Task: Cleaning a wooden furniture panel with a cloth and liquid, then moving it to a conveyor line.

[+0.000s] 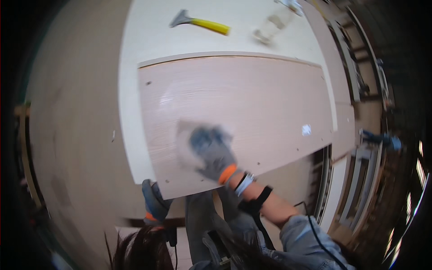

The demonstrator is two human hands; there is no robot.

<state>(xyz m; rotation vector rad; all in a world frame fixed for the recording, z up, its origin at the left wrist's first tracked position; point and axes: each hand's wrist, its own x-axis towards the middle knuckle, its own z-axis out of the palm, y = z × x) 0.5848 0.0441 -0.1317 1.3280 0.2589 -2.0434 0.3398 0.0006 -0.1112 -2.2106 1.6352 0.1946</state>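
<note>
A flat, pale pinkish panel (252, 103) with small dark holes along its edges lies in front of me. My right hand (213, 150), in a grey-blue glove with an orange cuff, presses on its lower left part. Under those fingers is a pale cloth-like piece (183, 146), smeared by motion, so its exact kind cannot be made out. My left hand (156, 202), gloved the same way, curls at the panel's near left corner; part of its grip is hidden.
Beyond the panel, a scraper (200, 23) with a yellow handle lies on a white board (135, 40). Near it is a blurred pale crumpled item (272, 28). A small white patch (306, 130) shows on the panel. Racks (360, 180) stand at right, with a distant person (382, 138).
</note>
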